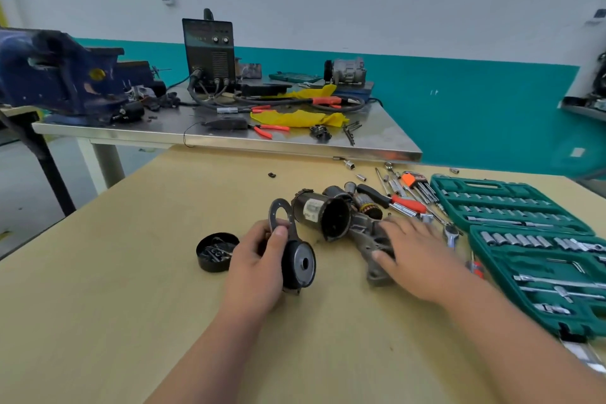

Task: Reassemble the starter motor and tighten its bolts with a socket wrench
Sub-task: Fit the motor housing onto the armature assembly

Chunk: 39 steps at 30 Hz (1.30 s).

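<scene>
Left hand (pixel 259 259) is gripping a round black end part (pixel 299 265) of the starter motor, with fingers curled behind it and the thumb lying on its top edge; a flat metal ring bracket (pixel 279 210) is standing up from this part. Right hand (pixel 414 252) is resting with straight, spread fingers on the grey housing (pixel 372 251), holding nothing (it is a little blurred). Just left of the left hand, a black dish (pixel 213 252) with small parts is sitting on the wooden table (pixel 98 272). Behind the hands, the motor's cylindrical body (pixel 319 213) is lying on its side, its open mouth facing the camera, touching the housing. The ratchet wrench (pixel 451 233) is lying just beside the right fingers, near the open green socket case (pixel 537 241). A red-and-black screwdriver (pixel 393 201) and hex keys (pixel 421 186) are lying further back. On the steel table (pixel 229 138) beyond, a blue vise (pixel 55 75), yellow cloth (pixel 295 118) and a welding machine (pixel 210 49) are standing.
</scene>
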Motion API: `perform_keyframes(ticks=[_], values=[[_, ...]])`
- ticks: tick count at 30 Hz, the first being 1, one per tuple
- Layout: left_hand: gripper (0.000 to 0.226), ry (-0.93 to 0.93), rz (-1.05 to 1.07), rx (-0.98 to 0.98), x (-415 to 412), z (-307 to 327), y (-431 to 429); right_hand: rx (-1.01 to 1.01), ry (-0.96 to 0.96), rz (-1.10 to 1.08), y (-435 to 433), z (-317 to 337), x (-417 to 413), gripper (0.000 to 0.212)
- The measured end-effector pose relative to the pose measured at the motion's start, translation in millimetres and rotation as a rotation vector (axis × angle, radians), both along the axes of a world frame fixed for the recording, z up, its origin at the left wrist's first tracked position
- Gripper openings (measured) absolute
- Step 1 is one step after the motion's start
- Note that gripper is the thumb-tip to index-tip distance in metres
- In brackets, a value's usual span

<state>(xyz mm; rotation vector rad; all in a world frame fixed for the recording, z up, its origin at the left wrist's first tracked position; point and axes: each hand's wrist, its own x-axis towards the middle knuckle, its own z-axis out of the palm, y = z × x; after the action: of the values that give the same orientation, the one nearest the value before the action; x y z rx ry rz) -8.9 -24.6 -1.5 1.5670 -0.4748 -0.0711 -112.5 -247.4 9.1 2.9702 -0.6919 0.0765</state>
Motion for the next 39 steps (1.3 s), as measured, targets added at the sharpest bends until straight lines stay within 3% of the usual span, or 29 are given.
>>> perform_keyframes(ticks=[3, 6, 7, 8, 11, 13, 19, 23, 25, 27, 30, 31, 33, 35, 36, 37, 39], values=[[0.021, -0.023, -0.006, 0.064, 0, -6, -4, 0.1, 0.016, -0.054, -28, 24, 5, 0.046], [0.015, -0.018, 0.012, 0.074, 1, -10, -6, 0.389, -0.372, -0.065, -32, 57, 51, 0.03], [0.017, -0.015, 0.018, 0.075, 1, -10, -5, 0.418, -0.398, -0.059, -29, 64, 72, 0.025], [0.02, -0.013, 0.015, 0.078, 2, -10, -5, 0.419, -0.33, -0.043, -24, 70, 93, 0.025], [0.026, -0.031, -0.017, 0.103, 2, -12, -1, 0.314, 0.054, -0.014, -8, 74, 142, 0.056], [0.028, -0.06, -0.03, 0.108, 1, -11, 1, 0.22, 0.191, 0.005, -8, 73, 162, 0.067], [0.056, -0.075, -0.019, 0.117, -1, -12, 2, 0.198, 0.328, -0.019, -27, 64, 181, 0.049], [0.055, -0.088, -0.081, 0.13, -1, -9, 3, 0.234, 0.274, -0.02, -26, 55, 188, 0.043], [0.045, -0.103, -0.102, 0.119, 0, -8, 3, 0.249, 0.143, 0.009, -23, 51, 182, 0.047], [0.026, -0.14, -0.12, 0.115, 1, -7, 2, 0.415, -0.117, 0.016, -22, 54, 165, 0.047], [0.033, -0.172, -0.132, 0.148, 1, -9, 2, 0.571, -0.597, 0.066, -11, 72, 116, 0.045], [0.039, -0.175, -0.145, 0.164, 1, -8, 2, 0.71, -0.738, 0.097, -3, 79, 97, 0.049], [0.05, -0.183, -0.198, 0.202, 0, -6, 3, 1.353, -0.942, 0.18, 15, 82, 57, 0.048], [0.055, -0.233, -0.245, 0.249, -5, -5, 3, 2.049, -0.826, 0.121, 30, 73, 18, 0.054], [0.053, -0.272, -0.232, 0.289, -10, -3, 1, 2.206, -0.721, 0.039, 35, 68, 1, 0.058], [0.052, -0.319, -0.205, 0.347, -15, -1, -2, 2.222, -0.639, -0.028, 39, 62, -15, 0.059], [0.061, -0.46, -0.168, 0.52, -31, 4, -9, 2.036, -0.538, -0.03, 41, 49, -42, 0.053]])
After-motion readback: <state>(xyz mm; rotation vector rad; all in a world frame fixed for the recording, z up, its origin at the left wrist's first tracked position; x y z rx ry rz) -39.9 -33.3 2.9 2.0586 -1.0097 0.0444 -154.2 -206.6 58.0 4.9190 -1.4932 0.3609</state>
